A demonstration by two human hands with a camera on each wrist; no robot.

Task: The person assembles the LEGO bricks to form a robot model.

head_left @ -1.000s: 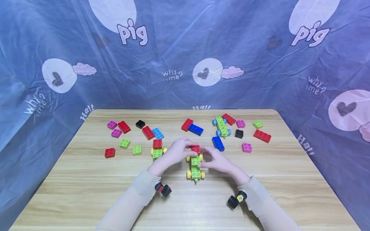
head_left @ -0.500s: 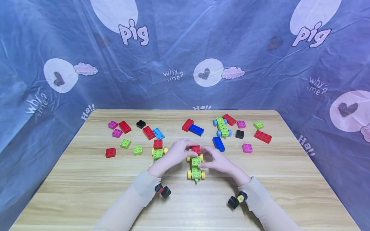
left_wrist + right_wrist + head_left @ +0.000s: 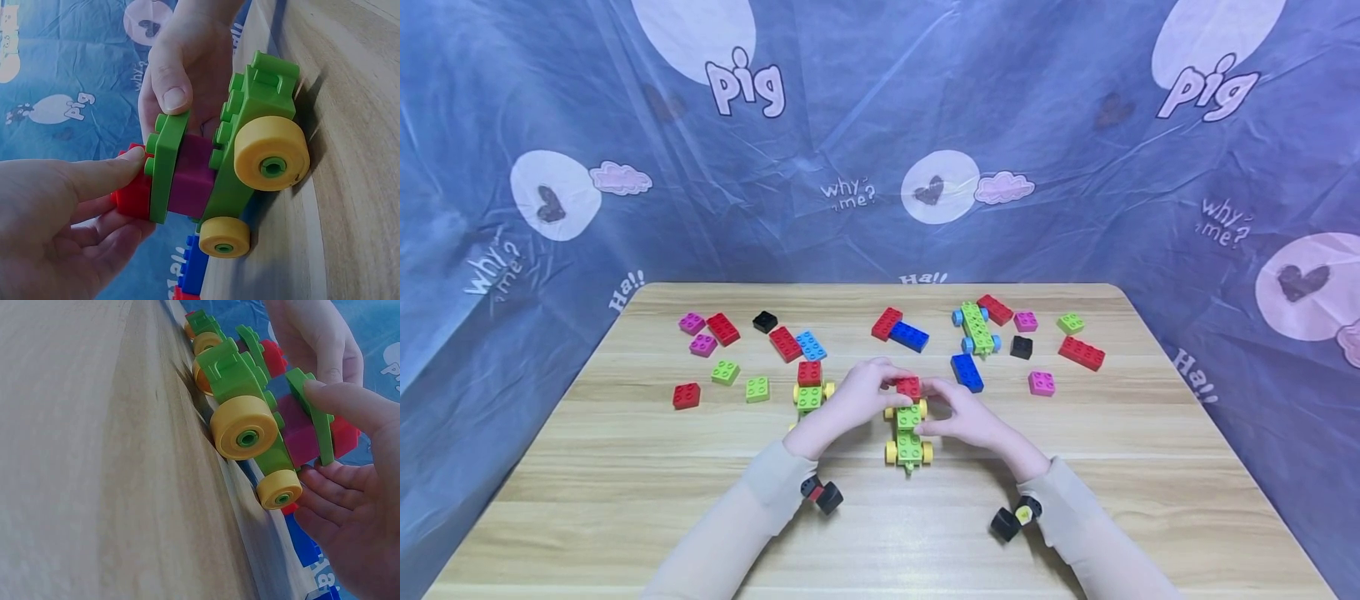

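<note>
The wood-grained desk (image 3: pixel 880 550) has rounded far corners. Near its middle stands a yellow-wheeled car (image 3: pixel 909 448); a twin (image 3: pixel 808 398) stands to its left, partly hidden. Farther back sits a blue-wheeled car (image 3: pixel 977 327). Red bricks (image 3: pixel 1082 353), pink bricks (image 3: pixel 1042 383), green bricks (image 3: pixel 757 389), black bricks (image 3: pixel 1022 347), blue bricks (image 3: pixel 967 372) and a light-blue brick (image 3: pixel 811 345) lie scattered to both sides and toward the far edge.

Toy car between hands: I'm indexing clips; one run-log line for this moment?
left hand: grips red studded plastic brick | right hand: pinches green studded plastic plate | purple plastic block: beneath plate
</note>
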